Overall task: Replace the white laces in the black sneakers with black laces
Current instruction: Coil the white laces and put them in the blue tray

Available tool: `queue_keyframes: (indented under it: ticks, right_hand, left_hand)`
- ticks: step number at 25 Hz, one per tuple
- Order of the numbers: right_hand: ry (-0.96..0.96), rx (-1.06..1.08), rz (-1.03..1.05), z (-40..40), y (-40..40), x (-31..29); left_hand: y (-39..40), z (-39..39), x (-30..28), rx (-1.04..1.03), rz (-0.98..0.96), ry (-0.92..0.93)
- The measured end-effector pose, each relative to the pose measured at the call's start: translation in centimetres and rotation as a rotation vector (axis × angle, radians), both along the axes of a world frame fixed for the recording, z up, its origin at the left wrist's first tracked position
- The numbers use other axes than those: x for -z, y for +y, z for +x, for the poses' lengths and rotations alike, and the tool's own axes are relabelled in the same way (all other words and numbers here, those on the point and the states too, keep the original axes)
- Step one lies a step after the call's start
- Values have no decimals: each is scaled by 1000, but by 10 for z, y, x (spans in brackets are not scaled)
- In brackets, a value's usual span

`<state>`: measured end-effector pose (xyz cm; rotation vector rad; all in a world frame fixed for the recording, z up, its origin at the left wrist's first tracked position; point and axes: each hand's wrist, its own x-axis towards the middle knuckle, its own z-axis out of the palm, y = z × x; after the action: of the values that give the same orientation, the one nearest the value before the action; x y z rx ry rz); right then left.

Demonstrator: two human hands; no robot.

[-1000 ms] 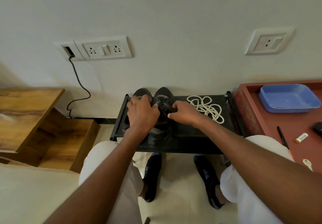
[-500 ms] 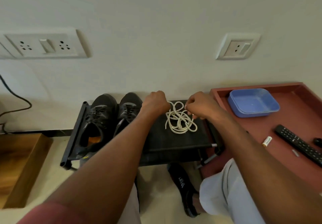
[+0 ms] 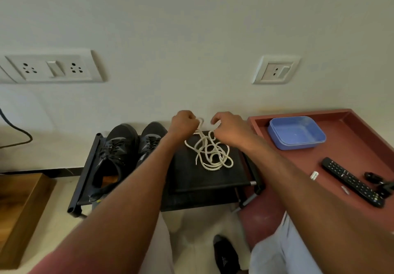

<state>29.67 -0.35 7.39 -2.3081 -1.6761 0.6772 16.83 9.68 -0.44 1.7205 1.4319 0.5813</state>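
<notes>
A home: shoe rack, remote, wall sockets.

Two black sneakers sit side by side at centre-left of the frame, on the left end of a low black rack, toes toward the wall. Both are laced with black laces. The left one shows an open collar with an orange-brown insole; the right one is partly hidden behind a forearm. White laces lie in a loose tangled pile at frame centre, on the right half of the rack, well apart from the sneakers. The upper end of the pile is lifted off the rack, strands rising to a loop at the top; the lower loops and one free tip rest flat on the black surface.
</notes>
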Motion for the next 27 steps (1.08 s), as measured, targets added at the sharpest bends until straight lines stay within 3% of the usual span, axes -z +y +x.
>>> queue_keyframes:
  ticks: [4, 7, 11, 12, 15, 17, 19, 21, 23, 25, 27]
  right_hand:
    - [173, -43, 211, 12, 9, -30]
    - [244, -73, 163, 24, 15, -39]
    - [147, 106, 415, 40, 14, -43]
    - [234, 144, 447, 39, 14, -45]
    - [772, 238, 272, 29, 18, -52]
    - [970, 284, 221, 26, 21, -55]
    - [863, 258, 231, 30, 25, -51]
    - [653, 124, 155, 30, 25, -47]
    - [668, 13, 98, 26, 25, -46]
    - [757, 40, 194, 25, 26, -49]
    - [528, 186, 424, 33, 29, -52]
  left_hand:
    - [-40, 6, -47, 78, -70, -536]
    - [-56, 5, -62, 73, -169, -779]
    - [-62, -5, -59, 123, -204, -729]
    - [-66, -6, -58, 211, -211, -695]
    - [-75, -2, -59, 463, -233, -539]
    - [-71, -1, -57, 489, -156, -408]
    - [-63, -4, -54, 291, 20, -352]
    - [-50, -10, -50, 6, 161, -472]
    - [-37, -15, -51, 46, 55, -614]
    - [-35, -15, -52, 171, -91, -662]
    - [-37, -19, -55, 136, -115, -676]
